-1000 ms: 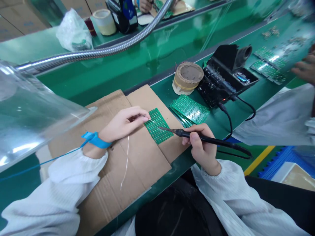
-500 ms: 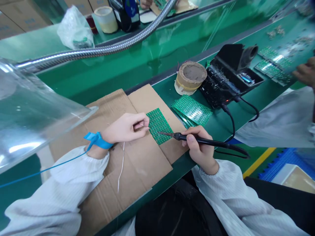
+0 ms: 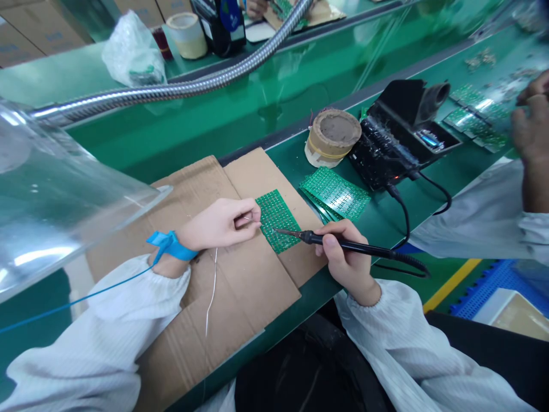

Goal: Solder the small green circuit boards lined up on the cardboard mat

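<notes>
A green circuit board (image 3: pixel 281 220) lies on brown cardboard (image 3: pixel 244 286). My left hand (image 3: pixel 225 222), with a blue strap (image 3: pixel 174 246) at the wrist, pinches a thin solder wire (image 3: pixel 213 283) at the board's left edge; the wire hangs down over the cardboard. My right hand (image 3: pixel 346 254) is closed round the black handle of a soldering iron (image 3: pixel 355 246). Its tip points left, over the lower part of the board; whether it touches cannot be told. Several more green boards (image 3: pixel 334 193) are stacked just behind my right hand.
Behind the stack stand a round tan container (image 3: pixel 333 134) and a black soldering station (image 3: pixel 386 143) with cables. A metal flexible hose (image 3: pixel 180 88) and a clear hood (image 3: pixel 64 200) reach in at left. Another person's hand (image 3: pixel 534 123) is at far right, near other boards.
The other person's hand at the right has moved further into view, showing the forearm. My right hand with the iron has shifted very slightly left. My left hand is almost unchanged.
</notes>
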Action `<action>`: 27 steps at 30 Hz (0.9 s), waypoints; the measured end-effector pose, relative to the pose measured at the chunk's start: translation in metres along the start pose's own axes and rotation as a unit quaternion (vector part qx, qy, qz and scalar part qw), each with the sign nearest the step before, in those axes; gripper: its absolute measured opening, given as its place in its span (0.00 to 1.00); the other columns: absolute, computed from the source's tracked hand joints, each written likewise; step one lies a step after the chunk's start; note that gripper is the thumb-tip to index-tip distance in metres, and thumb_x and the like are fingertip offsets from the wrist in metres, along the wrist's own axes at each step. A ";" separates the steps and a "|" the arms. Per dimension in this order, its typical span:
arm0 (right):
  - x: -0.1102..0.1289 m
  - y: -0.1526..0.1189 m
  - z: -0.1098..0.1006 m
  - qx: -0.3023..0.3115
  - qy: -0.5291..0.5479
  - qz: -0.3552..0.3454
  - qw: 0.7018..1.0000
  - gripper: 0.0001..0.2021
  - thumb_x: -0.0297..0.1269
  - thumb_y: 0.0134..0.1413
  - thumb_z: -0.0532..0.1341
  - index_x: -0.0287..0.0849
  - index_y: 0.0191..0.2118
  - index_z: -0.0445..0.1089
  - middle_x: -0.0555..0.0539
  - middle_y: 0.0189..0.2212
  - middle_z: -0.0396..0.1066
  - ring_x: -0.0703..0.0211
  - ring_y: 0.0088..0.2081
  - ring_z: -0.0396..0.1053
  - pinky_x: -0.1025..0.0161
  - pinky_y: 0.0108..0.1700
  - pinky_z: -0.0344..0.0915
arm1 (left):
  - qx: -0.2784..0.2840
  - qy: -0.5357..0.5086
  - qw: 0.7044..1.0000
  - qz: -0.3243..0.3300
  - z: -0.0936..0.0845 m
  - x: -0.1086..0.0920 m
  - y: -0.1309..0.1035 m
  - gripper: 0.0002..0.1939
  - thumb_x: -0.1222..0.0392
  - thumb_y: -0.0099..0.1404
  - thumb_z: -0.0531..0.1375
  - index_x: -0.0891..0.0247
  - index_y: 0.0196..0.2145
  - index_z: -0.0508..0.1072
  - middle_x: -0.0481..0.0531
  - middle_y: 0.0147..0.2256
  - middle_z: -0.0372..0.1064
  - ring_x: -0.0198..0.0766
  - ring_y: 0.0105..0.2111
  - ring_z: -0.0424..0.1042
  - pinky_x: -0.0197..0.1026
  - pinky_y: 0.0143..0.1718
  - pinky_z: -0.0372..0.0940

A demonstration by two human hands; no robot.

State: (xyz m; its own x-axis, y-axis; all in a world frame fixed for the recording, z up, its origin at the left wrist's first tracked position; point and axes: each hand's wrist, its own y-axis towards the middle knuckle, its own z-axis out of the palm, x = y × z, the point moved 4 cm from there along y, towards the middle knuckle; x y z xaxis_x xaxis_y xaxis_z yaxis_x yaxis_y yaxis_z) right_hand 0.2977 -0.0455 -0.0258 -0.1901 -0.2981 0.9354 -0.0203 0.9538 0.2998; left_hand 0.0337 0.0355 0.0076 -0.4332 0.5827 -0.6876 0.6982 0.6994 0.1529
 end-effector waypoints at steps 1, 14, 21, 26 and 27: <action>0.000 0.001 0.001 0.005 0.000 -0.001 1.000 0.07 0.44 0.73 0.64 0.47 0.45 0.76 0.52 0.27 0.74 0.58 0.28 0.74 0.58 0.33 0.72 | 0.003 0.000 1.000 -0.001 0.000 0.000 0.000 0.02 0.63 0.69 0.60 0.60 0.35 0.70 0.37 0.22 0.54 0.28 0.20 0.55 0.32 0.26 0.55; -0.003 0.004 0.002 0.022 -0.024 0.000 0.999 0.07 0.44 0.74 0.64 0.48 0.48 0.76 0.52 0.28 0.74 0.58 0.29 0.74 0.58 0.34 0.72 | -0.002 0.005 1.000 -0.015 -0.003 0.004 0.001 0.03 0.62 0.69 0.60 0.61 0.35 0.71 0.37 0.22 0.56 0.27 0.20 0.57 0.32 0.26 0.56; -0.002 0.003 0.003 0.006 0.020 0.009 1.000 0.07 0.43 0.75 0.63 0.48 0.48 0.75 0.53 0.26 0.73 0.61 0.26 0.71 0.61 0.30 0.69 | -0.023 0.000 0.999 -0.028 -0.005 0.006 -0.001 0.03 0.62 0.69 0.60 0.60 0.35 0.70 0.37 0.22 0.54 0.28 0.20 0.57 0.32 0.26 0.55; -0.005 0.004 0.004 0.028 -0.006 0.011 1.000 0.07 0.43 0.74 0.64 0.48 0.50 0.76 0.53 0.28 0.74 0.61 0.27 0.72 0.60 0.32 0.71 | -0.012 0.007 1.000 -0.028 -0.003 0.007 0.001 0.03 0.62 0.69 0.60 0.60 0.35 0.71 0.36 0.21 0.54 0.28 0.20 0.56 0.32 0.26 0.55; -0.005 0.004 0.004 0.032 -0.010 0.010 0.999 0.07 0.43 0.74 0.64 0.48 0.50 0.76 0.53 0.28 0.74 0.61 0.27 0.72 0.61 0.32 0.71 | -0.010 0.007 1.000 -0.026 -0.002 0.007 0.001 0.03 0.62 0.69 0.60 0.60 0.35 0.71 0.36 0.21 0.54 0.28 0.19 0.56 0.32 0.26 0.55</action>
State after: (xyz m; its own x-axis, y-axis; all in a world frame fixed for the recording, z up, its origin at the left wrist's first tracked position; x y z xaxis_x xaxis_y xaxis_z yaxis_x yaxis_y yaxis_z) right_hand 0.2948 -0.0399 -0.0297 -0.2100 -0.2784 0.9372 -0.0796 0.9603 0.2674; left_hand 0.0302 0.0416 0.0046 -0.4776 0.5507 -0.6846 0.6631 0.7371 0.1303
